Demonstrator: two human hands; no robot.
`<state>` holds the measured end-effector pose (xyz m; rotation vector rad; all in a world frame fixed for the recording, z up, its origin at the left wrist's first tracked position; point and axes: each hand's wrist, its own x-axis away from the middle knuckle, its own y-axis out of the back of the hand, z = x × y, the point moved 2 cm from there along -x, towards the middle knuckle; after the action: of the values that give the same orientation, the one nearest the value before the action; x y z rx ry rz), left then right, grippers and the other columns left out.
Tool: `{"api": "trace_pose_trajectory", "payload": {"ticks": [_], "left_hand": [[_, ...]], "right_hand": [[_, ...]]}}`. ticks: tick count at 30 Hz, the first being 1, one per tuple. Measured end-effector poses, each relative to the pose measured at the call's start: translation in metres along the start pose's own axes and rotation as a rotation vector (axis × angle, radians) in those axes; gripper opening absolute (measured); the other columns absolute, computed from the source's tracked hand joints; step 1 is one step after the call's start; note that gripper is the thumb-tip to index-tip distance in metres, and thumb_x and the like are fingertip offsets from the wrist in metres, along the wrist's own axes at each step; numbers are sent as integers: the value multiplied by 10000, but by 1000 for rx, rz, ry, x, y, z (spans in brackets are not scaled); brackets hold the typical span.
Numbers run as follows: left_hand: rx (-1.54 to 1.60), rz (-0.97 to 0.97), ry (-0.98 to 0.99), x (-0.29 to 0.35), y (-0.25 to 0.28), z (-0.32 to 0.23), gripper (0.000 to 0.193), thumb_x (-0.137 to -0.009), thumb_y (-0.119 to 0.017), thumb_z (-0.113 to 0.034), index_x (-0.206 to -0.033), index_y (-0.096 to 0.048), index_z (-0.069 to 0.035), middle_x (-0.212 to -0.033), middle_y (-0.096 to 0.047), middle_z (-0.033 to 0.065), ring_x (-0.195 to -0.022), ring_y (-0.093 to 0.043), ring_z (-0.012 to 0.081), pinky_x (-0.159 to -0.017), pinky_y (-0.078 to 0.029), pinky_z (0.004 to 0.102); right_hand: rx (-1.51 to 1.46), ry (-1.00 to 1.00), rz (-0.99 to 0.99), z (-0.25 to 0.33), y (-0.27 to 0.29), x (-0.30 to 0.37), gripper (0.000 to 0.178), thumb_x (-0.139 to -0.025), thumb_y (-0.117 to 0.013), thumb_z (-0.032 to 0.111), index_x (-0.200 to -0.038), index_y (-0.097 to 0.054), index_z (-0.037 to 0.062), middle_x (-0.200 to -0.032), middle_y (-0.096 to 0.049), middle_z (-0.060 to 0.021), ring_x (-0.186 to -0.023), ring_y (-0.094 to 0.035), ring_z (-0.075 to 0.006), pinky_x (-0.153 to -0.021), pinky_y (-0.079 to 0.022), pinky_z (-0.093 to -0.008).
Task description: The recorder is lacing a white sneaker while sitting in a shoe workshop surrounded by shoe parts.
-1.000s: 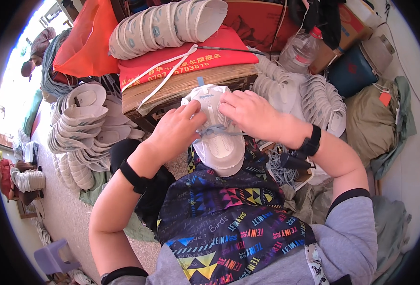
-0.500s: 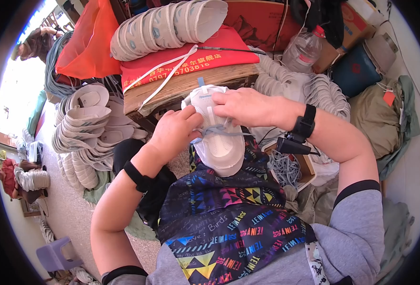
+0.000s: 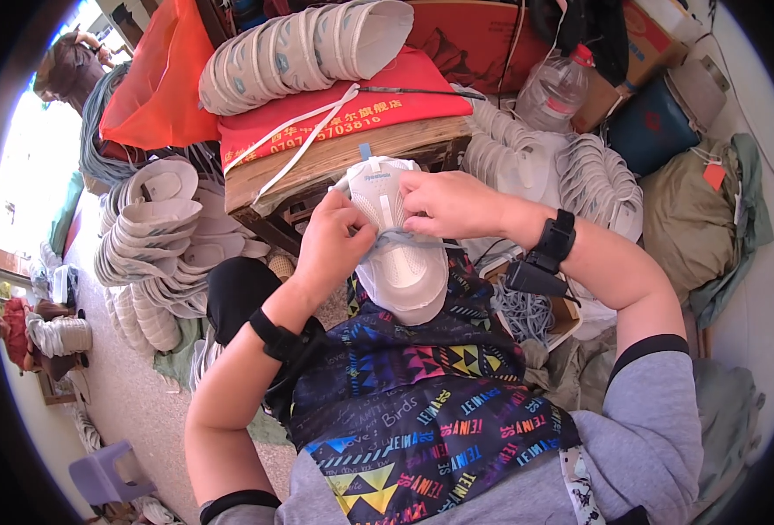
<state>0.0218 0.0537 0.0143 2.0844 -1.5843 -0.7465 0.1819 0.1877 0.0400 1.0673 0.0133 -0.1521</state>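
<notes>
A white shoe upper (image 3: 409,284) rests on my lap against the patterned apron, toe end toward me. Its tongue (image 3: 376,181) stands up at the far end, with a blue tab on top. Across the throat runs a grey-blue lace (image 3: 397,237). My left hand (image 3: 336,232) is closed at the upper's left edge, fingers curled beside the lace. On the opposite edge my right hand (image 3: 451,204) pinches near the lace holes, its fingertips bent inward. Whether either hand also has a lace end between its fingers is hidden.
A wooden bench (image 3: 343,150) with a red cloth (image 3: 317,122) and a row of nested uppers (image 3: 304,57) stands just ahead. More stacked uppers (image 3: 146,227) lie at left and right. A box of grey-blue laces (image 3: 525,311) sits by my right side.
My left hand has drawn slightly back to the left and its fingers have curled in. My right hand has shifted a little right and down, uncovering more of the tongue.
</notes>
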Motion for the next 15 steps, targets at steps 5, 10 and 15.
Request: {"api": "trace_pose_trajectory", "payload": {"ticks": [5, 10, 15], "left_hand": [[376, -123, 229, 5, -7, -16, 178, -897, -648, -142, -794, -658, 2, -901, -494, 27, -847, -495, 122, -744, -402, 256], [640, 49, 30, 27, 11, -66, 159, -967, -569, -137, -877, -621, -17, -919, -478, -9, -838, -479, 81, -735, -389, 231], [803, -13, 253, 17, 19, -48, 149, -963, -598, -152, -909, -622, -15, -800, -600, 11, -669, -567, 68, -630, -462, 200]], "right_hand": [[-214, -144, -287, 3, -22, 4, 160, -856, -647, 181, -777, -647, 41, -917, -538, -59, -758, -577, -186, -660, -467, -312], [-1014, -366, -249, 44, -6, 15, 247, -939, -612, 225, -822, -653, 12, -894, -568, -23, -775, -604, -112, -673, -493, -274], [-1150, -396, -209, 42, -1, 16, 216, -977, -573, 232, -959, -612, 21, -866, -622, -48, -686, -626, -106, -646, -524, -246]]}}
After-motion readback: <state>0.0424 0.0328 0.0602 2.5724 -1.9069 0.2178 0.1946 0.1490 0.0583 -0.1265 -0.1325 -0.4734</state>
